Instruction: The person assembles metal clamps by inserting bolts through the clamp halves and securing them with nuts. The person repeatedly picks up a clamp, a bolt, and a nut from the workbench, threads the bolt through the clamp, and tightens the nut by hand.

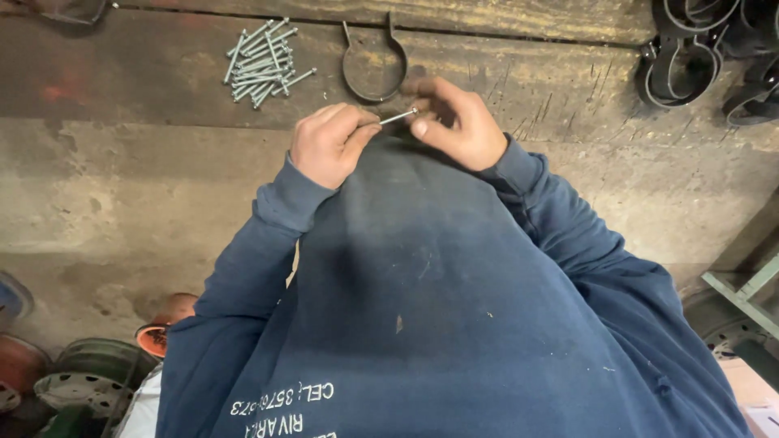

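A slim, silvery metal bolt (pixel 398 118) lies between the two hands, held close in front of the person's dark blue sweatshirt (pixel 422 276) and just above the near edge of the worn wooden workbench (pixel 162 178). Its shaft is thin, straight and bright, tilted slightly upward to the right, and only a short stretch of it shows between the fingers. The left hand (pixel 329 143) is curled into a loose fist with thumb and forefinger pinched shut on the lower end of the bolt. The right hand (pixel 454 122) is closed on the upper end, thumb pressing against the bent fingers; whether something small sits on that end under the fingertips cannot be told. Just beyond the hands, flat on the bench, lies a dark round metal clamp ring (pixel 373 69) with two short upright ears at its top. To the left of it rests a loose heap of similar bright bolts (pixel 261 61). At the far right corner a pile of more dark clamp rings (pixel 702 53) is stacked together.
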